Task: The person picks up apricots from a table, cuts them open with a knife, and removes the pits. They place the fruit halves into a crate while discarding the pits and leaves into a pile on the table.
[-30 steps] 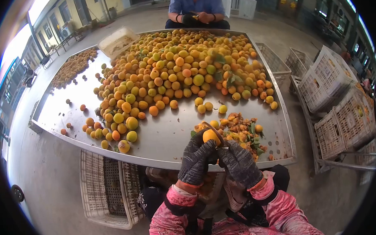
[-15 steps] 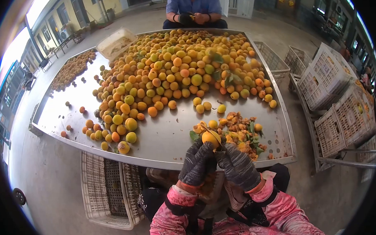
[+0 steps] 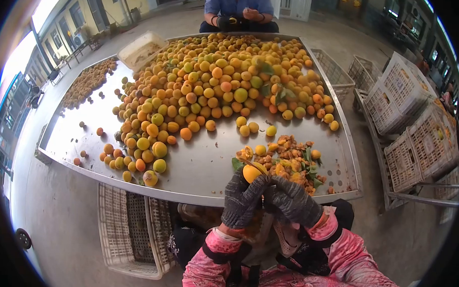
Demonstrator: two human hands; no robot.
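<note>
A yellow-orange fruit [image 3: 252, 173] is held in the gloved fingers of my left hand [image 3: 241, 201], just over the near edge of the metal table [image 3: 200, 177]. My right hand [image 3: 294, 202], also in a grey glove, is closed beside it, its fingertips against the fruit's right side. A thin curved thing shows at the top of the fruit; what my right fingers grip is too small to make out. Behind my hands lies a heap of torn fruit pieces and green leaves [image 3: 293, 164]. The large pile of whole fruits [image 3: 207, 88] covers the table's back and middle.
Under the table's near edge stands a white crate [image 3: 114, 233]. A pale tub [image 3: 143, 51] rests at the table's back left. Stacked crates [image 3: 400, 97] stand on a cart at the right. Across the table sits a co-worker [image 3: 240, 9] with both hands near the far edge.
The fruit and my left hand have shifted slightly left, and the fruit has turned. My right hand has tilted across toward it. The co-worker's hands have moved apart.
</note>
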